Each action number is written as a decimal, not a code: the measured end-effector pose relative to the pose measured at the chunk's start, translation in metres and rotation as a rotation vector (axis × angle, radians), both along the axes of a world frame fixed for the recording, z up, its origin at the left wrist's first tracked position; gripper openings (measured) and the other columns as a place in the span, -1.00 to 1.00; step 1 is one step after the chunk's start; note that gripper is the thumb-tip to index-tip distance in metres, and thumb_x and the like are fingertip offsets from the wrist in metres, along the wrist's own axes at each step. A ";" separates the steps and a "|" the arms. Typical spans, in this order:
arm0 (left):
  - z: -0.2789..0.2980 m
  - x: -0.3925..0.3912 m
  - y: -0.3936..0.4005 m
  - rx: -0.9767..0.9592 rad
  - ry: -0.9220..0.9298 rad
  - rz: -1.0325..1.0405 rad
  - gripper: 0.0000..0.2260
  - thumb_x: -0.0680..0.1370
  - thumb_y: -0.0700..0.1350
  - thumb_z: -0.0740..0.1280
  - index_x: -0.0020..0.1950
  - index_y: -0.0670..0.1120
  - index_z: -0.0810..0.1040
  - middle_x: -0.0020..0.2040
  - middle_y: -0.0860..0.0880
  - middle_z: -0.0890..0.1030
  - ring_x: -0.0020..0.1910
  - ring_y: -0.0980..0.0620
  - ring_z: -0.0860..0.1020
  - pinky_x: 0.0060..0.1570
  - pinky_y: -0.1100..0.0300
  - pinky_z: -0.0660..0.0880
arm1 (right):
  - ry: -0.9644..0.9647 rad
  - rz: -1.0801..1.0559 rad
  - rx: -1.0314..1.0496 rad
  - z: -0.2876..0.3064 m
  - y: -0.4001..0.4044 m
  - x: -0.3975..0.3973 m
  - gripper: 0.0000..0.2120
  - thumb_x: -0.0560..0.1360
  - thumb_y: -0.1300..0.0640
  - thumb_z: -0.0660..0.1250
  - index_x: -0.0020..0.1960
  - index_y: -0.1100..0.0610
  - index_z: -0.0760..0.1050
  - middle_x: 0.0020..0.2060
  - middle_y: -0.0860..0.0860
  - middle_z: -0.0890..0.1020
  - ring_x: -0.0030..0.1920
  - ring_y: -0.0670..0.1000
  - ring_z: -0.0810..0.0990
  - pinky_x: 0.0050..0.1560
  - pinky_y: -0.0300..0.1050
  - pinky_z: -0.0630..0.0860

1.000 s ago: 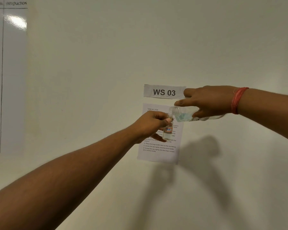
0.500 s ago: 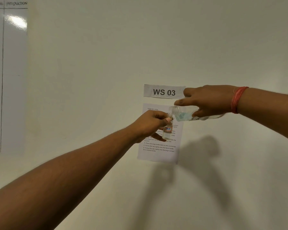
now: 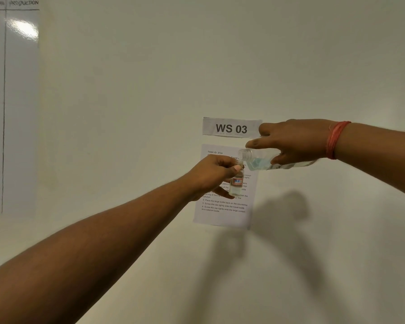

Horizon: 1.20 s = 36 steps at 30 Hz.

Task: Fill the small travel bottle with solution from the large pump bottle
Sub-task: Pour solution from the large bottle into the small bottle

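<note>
My left hand (image 3: pixel 212 175) grips a small clear travel bottle (image 3: pixel 236 184) upright; it has a red and blue label and clear liquid in its lower part. My right hand (image 3: pixel 295 141) holds the large clear bottle (image 3: pixel 260 163) tipped on its side, bluish solution pooled toward its threaded open neck (image 3: pixel 244 154). That neck sits just above and right of the small bottle's mouth, which my left fingers partly hide. No pump head or cap is visible. Both bottles are held up in front of a pale wall.
A paper sign reading "WS 03" (image 3: pixel 230 128) and a printed instruction sheet (image 3: pixel 222 206) are stuck on the wall behind the bottles. A whiteboard (image 3: pixel 12 108) hangs at the far left. A red thread band (image 3: pixel 334 140) circles my right wrist.
</note>
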<state>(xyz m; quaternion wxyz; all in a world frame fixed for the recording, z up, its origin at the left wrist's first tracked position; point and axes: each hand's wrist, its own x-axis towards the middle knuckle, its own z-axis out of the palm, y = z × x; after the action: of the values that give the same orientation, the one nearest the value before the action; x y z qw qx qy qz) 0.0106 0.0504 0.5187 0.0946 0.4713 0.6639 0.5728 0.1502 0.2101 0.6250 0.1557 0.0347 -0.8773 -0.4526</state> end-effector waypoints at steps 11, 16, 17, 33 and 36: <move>-0.002 0.000 0.000 0.009 -0.006 -0.011 -0.75 0.66 -0.13 0.30 0.30 -0.19 0.58 0.18 -0.14 0.67 0.18 -0.11 0.64 -0.05 -0.17 0.68 | -0.003 -0.014 0.001 -0.001 -0.001 0.002 -0.36 0.56 -0.09 0.29 0.55 -0.16 0.06 0.27 -0.01 0.35 -0.15 -0.06 0.36 -0.18 -0.26 0.31; -0.002 0.001 0.000 0.010 -0.005 -0.007 -0.77 0.66 -0.14 0.30 0.27 -0.19 0.60 0.17 -0.15 0.67 0.16 -0.12 0.65 -0.05 -0.18 0.68 | -0.014 -0.011 -0.019 -0.001 -0.001 0.002 -0.36 0.56 -0.08 0.30 0.54 -0.16 0.07 0.26 0.00 0.35 -0.17 -0.05 0.36 -0.16 -0.24 0.36; -0.002 0.001 0.000 0.011 -0.006 -0.010 -0.77 0.66 -0.14 0.30 0.26 -0.19 0.61 0.17 -0.15 0.67 0.15 -0.12 0.66 -0.05 -0.17 0.68 | -0.014 -0.011 -0.019 -0.001 -0.001 0.003 -0.36 0.56 -0.08 0.30 0.54 -0.17 0.07 0.26 -0.01 0.35 -0.17 -0.05 0.36 -0.16 -0.24 0.36; -0.002 0.005 -0.003 0.010 0.003 -0.010 -0.77 0.67 -0.14 0.30 0.27 -0.18 0.61 0.15 -0.14 0.69 0.09 -0.09 0.68 -0.06 -0.15 0.69 | -0.015 -0.011 -0.015 -0.001 -0.003 0.004 -0.35 0.55 -0.08 0.31 0.55 -0.16 0.08 0.28 0.00 0.35 -0.15 -0.05 0.37 -0.15 -0.24 0.37; -0.002 0.004 -0.004 0.009 0.007 -0.014 -0.76 0.67 -0.14 0.30 0.27 -0.19 0.60 0.17 -0.16 0.68 0.11 -0.13 0.68 -0.06 -0.16 0.69 | -0.011 -0.005 -0.014 0.000 -0.003 0.004 -0.35 0.55 -0.08 0.31 0.55 -0.16 0.08 0.28 -0.01 0.35 -0.15 -0.05 0.39 -0.16 -0.24 0.36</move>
<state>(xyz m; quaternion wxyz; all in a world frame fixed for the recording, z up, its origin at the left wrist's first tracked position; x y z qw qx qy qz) 0.0151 0.0464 0.5168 0.0942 0.4782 0.6584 0.5735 0.1538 0.2074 0.6247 0.1499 0.0337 -0.8813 -0.4468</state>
